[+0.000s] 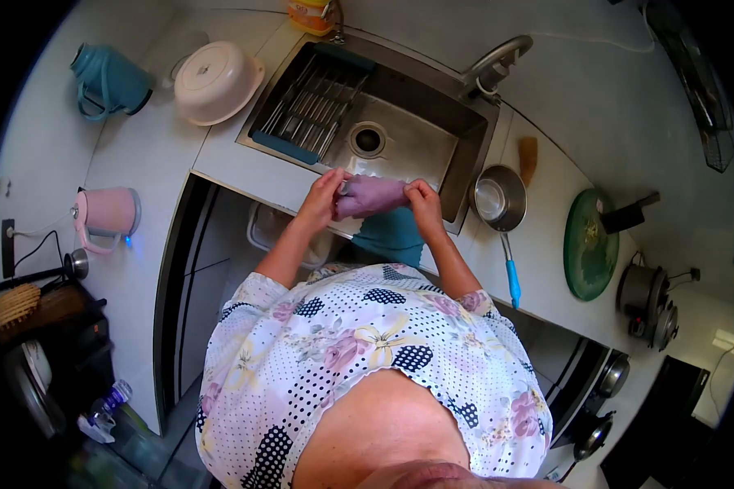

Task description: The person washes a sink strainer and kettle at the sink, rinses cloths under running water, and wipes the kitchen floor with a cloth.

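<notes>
A bunched purple cloth (371,197) is stretched between my two hands over the front edge of the sink (422,140). My left hand (326,196) pinches its left end, with the fingers closed on it. At the other end, my right hand (422,204) grips the cloth between thumb and fingers. A teal cloth (390,236) hangs at the counter edge just below, between my forearms. Inside the sink, a metal drying rack (316,102) with blue ends covers the left part, and the drain (367,140) shows beside it.
Right of the sink are a saucepan (510,204) with a blue handle, a wooden spatula (528,159), a green board (589,244) and a cleaver (628,216). On the left stand a pink basin (216,83), a blue jug (110,81) and a pink kettle (110,216). The faucet (497,61) rises behind.
</notes>
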`<state>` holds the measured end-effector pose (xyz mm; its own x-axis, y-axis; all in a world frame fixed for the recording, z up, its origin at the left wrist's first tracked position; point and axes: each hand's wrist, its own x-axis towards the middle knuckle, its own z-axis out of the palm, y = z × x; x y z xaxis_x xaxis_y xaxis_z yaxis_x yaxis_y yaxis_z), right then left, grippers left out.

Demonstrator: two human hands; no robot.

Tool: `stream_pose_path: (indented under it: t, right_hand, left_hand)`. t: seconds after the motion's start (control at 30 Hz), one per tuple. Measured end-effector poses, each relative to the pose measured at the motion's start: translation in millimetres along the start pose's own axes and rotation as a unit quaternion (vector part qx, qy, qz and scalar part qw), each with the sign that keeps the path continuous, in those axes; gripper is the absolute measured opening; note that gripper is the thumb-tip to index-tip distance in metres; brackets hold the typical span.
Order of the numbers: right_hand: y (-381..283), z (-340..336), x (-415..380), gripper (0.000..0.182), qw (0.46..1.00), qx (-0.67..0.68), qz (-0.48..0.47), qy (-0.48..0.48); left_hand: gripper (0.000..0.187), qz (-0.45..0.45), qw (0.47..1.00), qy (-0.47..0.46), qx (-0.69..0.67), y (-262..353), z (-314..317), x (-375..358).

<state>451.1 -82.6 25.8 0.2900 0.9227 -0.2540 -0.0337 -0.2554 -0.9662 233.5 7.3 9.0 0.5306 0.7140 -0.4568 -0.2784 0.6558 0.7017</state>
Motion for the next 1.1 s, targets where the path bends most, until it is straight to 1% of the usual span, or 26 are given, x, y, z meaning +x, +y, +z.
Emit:
stream_pose_path:
  t: [0.07,0.1,0.13,0.17,0.2,0.23,0.3,0.33,0.4,0.47,0.53,0.57,0.67,0.77,0.8,0.9,0.93,1.0,1.07,1.1]
  right_hand:
    - [-11,2,-1,0.015,0.996,0.061,0.059,0.005]
    - [-13,4,-2,0.016,0.992,0.092,0.088,0.007]
    - [-12,7,0,0.016,0.996,0.061,0.063,0.012]
    - [-8,10,2,0.017,0.999,0.032,0.037,0.016]
    - [-3,14,6,0.018,1.0,0.002,0.011,0.019]
    - [1,15,11,0.018,1.0,-0.026,-0.001,0.007]
    - [0,13,21,0.018,0.996,-0.08,-0.021,-0.014]
    - [-7,14,27,0.017,0.997,-0.082,-0.008,0.0]
    - [-40,28,33,0.014,0.986,-0.084,-0.143,0.032]
    - [-72,42,30,0.012,0.958,-0.101,-0.264,0.048]
    - [-97,59,25,0.01,0.918,-0.135,-0.37,0.048]
    - [-103,66,20,0.009,0.922,-0.132,-0.361,0.031]
    - [-104,81,1,0.011,0.934,-0.126,-0.335,-0.026]
    - [-97,89,-15,0.013,0.976,-0.018,-0.191,-0.101]
    - [-98,90,-18,0.015,0.981,0.001,-0.158,-0.114]
    - [-88,98,-10,0.016,0.985,-0.015,-0.144,-0.097]
    - [-78,99,-4,0.018,0.985,-0.021,-0.144,-0.097]
    - [-43,97,15,0.02,0.985,-0.033,-0.144,-0.095]
    - [4,92,37,0.024,0.976,-0.108,-0.178,-0.065]
    - [22,88,44,0.026,0.969,-0.145,-0.194,-0.049]
  left_hand:
    - [0.023,-0.046,0.998,-0.014,0.037,15,14,-19]
    - [0.026,-0.029,0.987,-0.042,0.154,16,13,-21]
    - [0.029,-0.011,0.961,-0.067,0.269,18,10,-24]
    - [0.032,0.006,0.92,-0.089,0.381,20,5,-27]
    - [0.035,0.072,0.918,-0.115,0.373,14,-5,-22]
    - [0.032,0.083,0.904,-0.076,0.412,13,-17,-15]
    - [0.028,0.098,0.868,0.002,0.486,30,-23,-11]
    - [0.027,0.108,0.867,0.001,0.487,43,-32,-3]
    - [0.022,0.243,0.854,0.059,0.457,70,-35,3]
    - [0.018,0.392,0.818,0.018,0.42,109,-26,-5]
    - [0.016,0.429,0.781,0.043,0.451,136,-21,-22]
    - [0.016,0.446,0.762,0.057,0.467,147,-20,-30]
    - [0.019,0.536,0.679,0.082,0.495,165,-22,-61]
    - [0.02,0.454,0.744,0.117,0.477,164,-31,-91]
    - [0.021,0.404,0.787,0.135,0.446,165,-27,-98]
    - [0.024,0.339,0.796,0.143,0.48,160,-37,-83]
    - [0.026,0.328,0.791,0.139,0.497,156,-44,-72]
    - [0.028,0.298,0.787,0.137,0.523,143,-64,-43]
    - [0.033,0.249,0.792,0.142,0.539,127,-88,-16]
    - [0.035,0.225,0.741,0.204,0.599,119,-91,-13]
